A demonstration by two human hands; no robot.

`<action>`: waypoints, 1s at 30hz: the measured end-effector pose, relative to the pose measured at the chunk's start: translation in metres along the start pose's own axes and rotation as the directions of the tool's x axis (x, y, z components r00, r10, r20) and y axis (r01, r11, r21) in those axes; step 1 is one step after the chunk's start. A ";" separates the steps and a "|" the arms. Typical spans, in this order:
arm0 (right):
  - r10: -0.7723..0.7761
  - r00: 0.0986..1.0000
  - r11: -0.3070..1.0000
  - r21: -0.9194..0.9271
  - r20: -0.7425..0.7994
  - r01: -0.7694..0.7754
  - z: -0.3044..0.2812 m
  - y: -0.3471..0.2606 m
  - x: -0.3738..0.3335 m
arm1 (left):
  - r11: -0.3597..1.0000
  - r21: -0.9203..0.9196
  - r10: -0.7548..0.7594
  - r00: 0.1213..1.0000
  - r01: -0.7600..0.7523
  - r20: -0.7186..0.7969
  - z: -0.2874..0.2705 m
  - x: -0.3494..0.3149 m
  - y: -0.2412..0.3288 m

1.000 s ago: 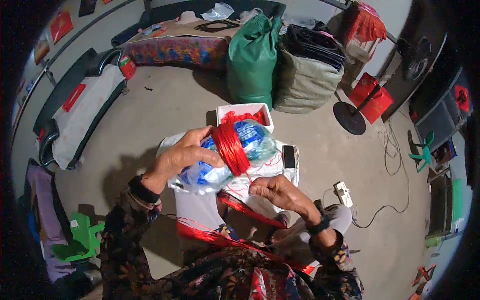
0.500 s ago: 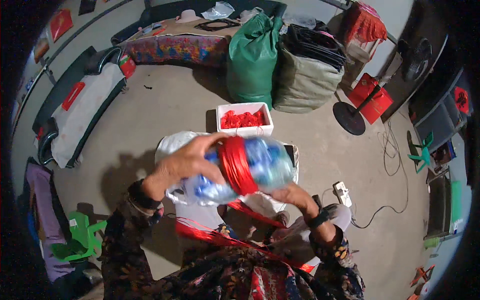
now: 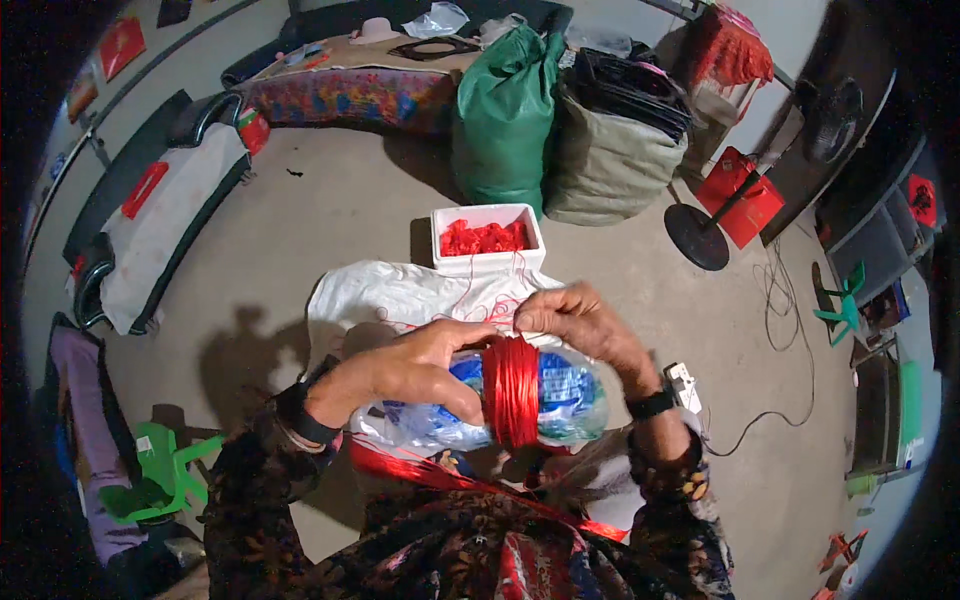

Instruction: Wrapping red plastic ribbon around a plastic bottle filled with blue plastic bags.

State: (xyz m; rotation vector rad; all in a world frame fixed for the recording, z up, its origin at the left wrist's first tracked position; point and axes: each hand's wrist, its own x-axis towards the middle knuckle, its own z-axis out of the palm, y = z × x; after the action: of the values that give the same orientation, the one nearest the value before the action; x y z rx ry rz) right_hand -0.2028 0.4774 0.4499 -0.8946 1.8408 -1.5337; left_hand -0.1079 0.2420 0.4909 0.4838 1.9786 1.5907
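Across my lap lies a large clear plastic bottle (image 3: 572, 392) with a blue label. A thick band of red cord (image 3: 514, 395) is wound round its middle. My left hand (image 3: 405, 375) grips the left part of the bottle, thumb on the near side by the red band. Above the bottle's far edge, my right hand (image 3: 580, 318) pinches with thumb and fingers at the top of the band, apparently on a thin strand of the cord. Loose strands run over a white sack (image 3: 370, 290) toward a white foam box (image 3: 488, 262) holding a red tangle.
More red strands (image 3: 410, 468) stretch across my lap. Beyond the box stand a green sack (image 3: 505, 130) and a pale sack (image 3: 615, 165) topped with black items. A fan (image 3: 700, 235) and a white power strip (image 3: 684, 388) are at right, a green plastic chair (image 3: 165, 470) at left.
The bottle has come nearer and stopped blurring. My right hand has moved from beneath the bottle to its far side, now pinching at the red band. My left hand still grips the bottle.
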 end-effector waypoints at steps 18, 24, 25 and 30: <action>-0.078 0.997 0.997 0.005 0.027 0.078 0.009 -0.007 -0.010 | 0.974 0.210 0.072 0.995 -0.086 0.074 0.001 -0.016 0.011; -0.059 0.995 0.907 -0.412 0.075 0.085 0.058 0.022 -0.044 | 0.972 -0.229 -0.128 0.941 0.056 -0.312 -0.052 -0.013 -0.015; -0.136 0.981 0.820 -0.540 0.138 0.190 0.060 0.004 -0.045 | 0.988 -0.108 -0.143 0.928 0.112 -0.344 -0.054 -0.012 -0.026; -0.273 0.951 0.838 -0.448 0.148 0.310 0.026 -0.069 -0.044 | 0.887 0.430 -0.101 0.979 0.170 -0.179 -0.025 0.009 -0.061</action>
State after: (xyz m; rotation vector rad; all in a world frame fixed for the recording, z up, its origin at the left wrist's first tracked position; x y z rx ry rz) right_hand -0.1469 0.4889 0.5137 -1.4988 2.1326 -1.2041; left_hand -0.1262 0.2137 0.4342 0.3905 2.4484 1.1114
